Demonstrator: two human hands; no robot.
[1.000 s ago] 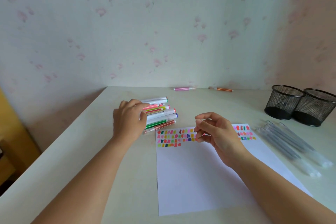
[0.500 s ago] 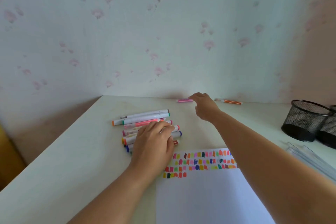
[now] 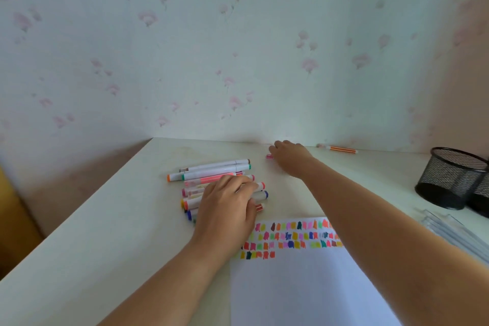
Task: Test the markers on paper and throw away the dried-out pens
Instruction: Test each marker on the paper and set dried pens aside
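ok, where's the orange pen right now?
Head view: the orange pen lies at the back edge of the table against the wall, right of the right hand, left of the black mesh cup.

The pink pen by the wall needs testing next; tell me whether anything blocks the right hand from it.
Nothing visible does: the right hand lies over the pink pen, only one end showing.

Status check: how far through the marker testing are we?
Done: four rows of colour swatches across the paper. In hand: left hand rests on the marker pile; right hand reaches the pink pen by the wall, grip hidden. Left: that pen, the orange pen farther right, and any discarding.
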